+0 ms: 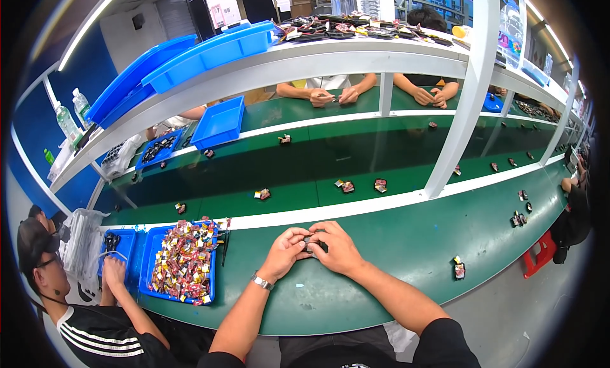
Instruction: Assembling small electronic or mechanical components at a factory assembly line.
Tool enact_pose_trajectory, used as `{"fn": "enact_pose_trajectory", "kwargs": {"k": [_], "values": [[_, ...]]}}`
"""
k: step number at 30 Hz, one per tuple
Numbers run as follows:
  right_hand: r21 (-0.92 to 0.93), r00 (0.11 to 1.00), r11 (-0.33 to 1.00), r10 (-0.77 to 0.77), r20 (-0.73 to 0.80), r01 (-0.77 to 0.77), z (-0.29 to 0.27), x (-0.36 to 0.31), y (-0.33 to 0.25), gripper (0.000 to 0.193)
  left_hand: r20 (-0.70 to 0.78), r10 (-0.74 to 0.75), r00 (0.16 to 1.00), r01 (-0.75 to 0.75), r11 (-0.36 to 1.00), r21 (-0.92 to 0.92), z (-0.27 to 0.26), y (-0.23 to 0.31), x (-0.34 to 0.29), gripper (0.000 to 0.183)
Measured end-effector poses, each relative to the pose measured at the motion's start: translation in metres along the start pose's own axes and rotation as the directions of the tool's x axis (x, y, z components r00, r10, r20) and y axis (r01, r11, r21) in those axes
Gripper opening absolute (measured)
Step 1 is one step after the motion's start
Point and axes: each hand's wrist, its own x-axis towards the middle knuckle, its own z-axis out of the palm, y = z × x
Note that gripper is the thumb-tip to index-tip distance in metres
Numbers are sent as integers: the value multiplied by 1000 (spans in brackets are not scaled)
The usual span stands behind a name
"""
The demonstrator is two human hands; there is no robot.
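Observation:
Over the green bench top [267,304], my left hand [286,250] and my right hand [338,248] meet in front of me. Both are closed, with fingertips pinching a small dark piece [309,244] between them. The fingers cover most of it, so its kind cannot be made out. To the left of my hands stands a blue tray [145,266] heaped with small parts [183,260] in red, yellow, white and black. A thin dark tool [226,242] lies along the tray's right side. Further right on the bench rests a small red-and-black part [459,267] with a pale tab.
A seated co-worker [114,273] handles dark parts over a second blue tray [130,236] at left. Behind the white rail [286,214], scattered parts lie on a green belt [298,193]. An overhead shelf [330,63] carries trays and dark parts. Other people's hands [333,98] work beyond.

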Motion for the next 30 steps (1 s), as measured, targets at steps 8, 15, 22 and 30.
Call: {"fn": "enact_pose_trajectory", "kwargs": {"k": [8,15,22,30], "values": [[-22,999,998,-51,-15,51,1,0,-2,9,-16,6,1000,-5,1000,21,0,0,0,25],[-42,998,999,-1,-63,-2,5,-4,-1,12,-14,15,1000,-15,1000,22,1,-1,1,25],[60,996,996,69,-49,-66,10,-4,-2,14,-15,30,999,-30,999,-9,-2,-2,1,25],[18,990,995,95,-101,-94,17,-9,0,15,0,30,1000,-30,998,-50,-2,-2,1,22]]}}
